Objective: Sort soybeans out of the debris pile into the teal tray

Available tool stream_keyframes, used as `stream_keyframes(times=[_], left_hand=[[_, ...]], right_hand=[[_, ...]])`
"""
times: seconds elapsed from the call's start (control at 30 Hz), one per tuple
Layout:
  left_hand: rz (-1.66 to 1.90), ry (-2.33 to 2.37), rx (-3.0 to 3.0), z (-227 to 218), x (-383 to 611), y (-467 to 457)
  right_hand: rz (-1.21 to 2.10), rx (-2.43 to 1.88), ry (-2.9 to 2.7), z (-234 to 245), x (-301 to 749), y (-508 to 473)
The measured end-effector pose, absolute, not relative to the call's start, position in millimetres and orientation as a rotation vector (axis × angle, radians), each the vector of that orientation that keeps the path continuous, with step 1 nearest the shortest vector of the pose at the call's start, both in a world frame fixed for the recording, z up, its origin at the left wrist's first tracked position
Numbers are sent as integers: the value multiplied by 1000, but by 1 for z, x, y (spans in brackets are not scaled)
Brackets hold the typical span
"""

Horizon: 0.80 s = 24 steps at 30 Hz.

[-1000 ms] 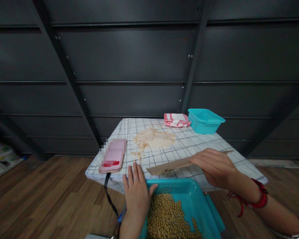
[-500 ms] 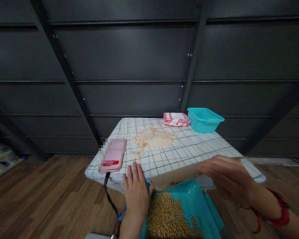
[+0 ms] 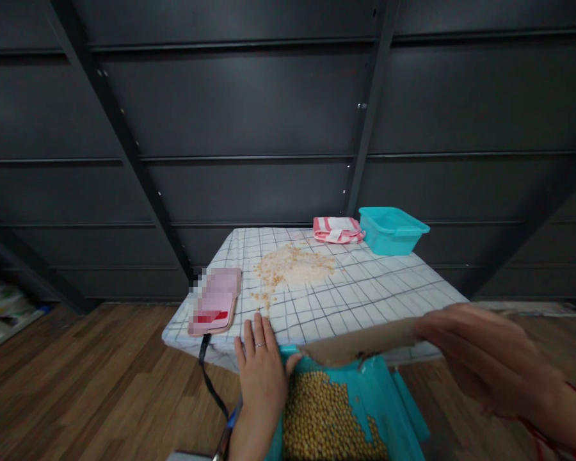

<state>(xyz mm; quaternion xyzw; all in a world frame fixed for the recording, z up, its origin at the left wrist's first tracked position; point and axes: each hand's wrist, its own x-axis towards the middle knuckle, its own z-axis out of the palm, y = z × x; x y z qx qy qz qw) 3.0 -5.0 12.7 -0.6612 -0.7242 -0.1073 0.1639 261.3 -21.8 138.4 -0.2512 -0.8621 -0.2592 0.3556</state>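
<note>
In the head view my left hand (image 3: 262, 378) lies flat at the table's front edge, fingers stretched over the cloth. Its thumb touches the corner of a teal plastic bin (image 3: 381, 374) that holds many round tan beans (image 3: 326, 410), which look like soybeans. My right hand (image 3: 489, 358), somewhat blurred, is closed on the right end of a flat grey-brown strip (image 3: 360, 342) that looks like cardboard. The strip spans the bin's far side, along the table edge. Spilled pale grains mixed with yellowish beans (image 3: 292, 264) are spread on the tablecloth beyond.
A checked white cloth (image 3: 365, 288) covers the table. A phone in a pink case (image 3: 216, 301) lies at the left, with a black strap (image 3: 211, 381) hanging down. A folded red-and-white towel (image 3: 338, 230) and a second teal bin (image 3: 393, 234) stand at the back right.
My right hand has moved to the right, and the strip has shifted right with it. The left hand stays almost in place.
</note>
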Motion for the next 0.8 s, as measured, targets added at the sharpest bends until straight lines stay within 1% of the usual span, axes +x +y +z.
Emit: stream_keyframes(times=[0.07, 0.2, 0.3, 0.4, 0.5, 0.8], left_hand=[[-309, -2057, -1900, 13, 3, -6], [-345, -1995, -1894, 8, 1, -5], [-395, -1944, -1870, 2, 0, -3], [-436, -1919, -1848, -3, -1, -2], [-460, -1901, -1839, -5, -1, -2], [-494, -1890, -1804, -5, -2, -2]], right_hand=[[-753, -637, -2252, 142, 266, -6], [-1066, -710, -2121, 139, 281, 38], [-1175, -781, -2131, 132, 291, 69], [-1177, -824, -2134, 127, 290, 88], [-1136, -770, -2120, 127, 276, 94], [-852, -683, -2256, 148, 193, 60]])
